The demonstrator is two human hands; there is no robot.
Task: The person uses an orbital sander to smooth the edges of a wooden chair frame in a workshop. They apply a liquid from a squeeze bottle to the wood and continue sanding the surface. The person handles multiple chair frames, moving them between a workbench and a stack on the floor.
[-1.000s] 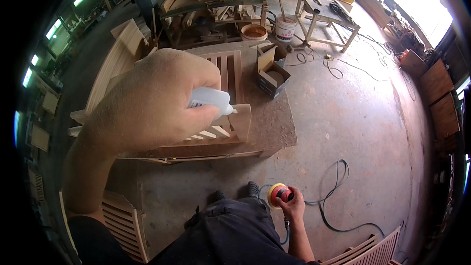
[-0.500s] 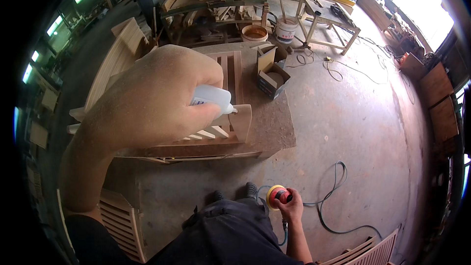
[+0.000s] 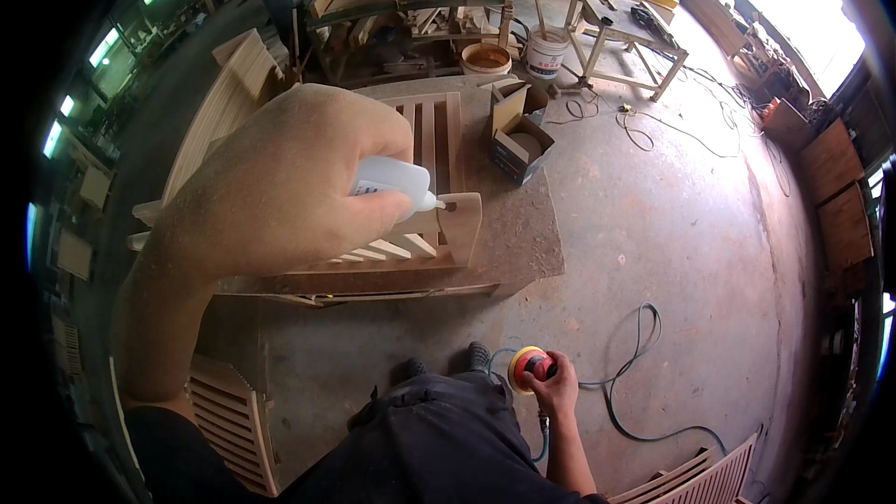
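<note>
My left hand (image 3: 289,177) is closed around a small white squeeze bottle (image 3: 387,179). The bottle lies tilted, its nozzle at a dark spot on the end piece (image 3: 463,229) of a slatted wooden panel (image 3: 455,131); whether the tip touches the wood I cannot tell. That panel rests on a worn workbench (image 3: 523,243). Down by my right leg, my right hand (image 3: 557,383) grips a red round sander (image 3: 534,369) with a yellow pad, and a green hose (image 3: 611,401) trails from near it over the floor.
An open cardboard box (image 3: 521,145) with round discs stands on the bench, right of the panel. Beyond are two buckets (image 3: 545,54) and a small wooden table (image 3: 630,28). More slatted panels lean at lower left (image 3: 229,420) and lower right. Cables lie across the floor.
The bottle and my left hand have shifted slightly left, uncovering more of the dark spot on the wood. My right hand still holds the sander, turned a little.
</note>
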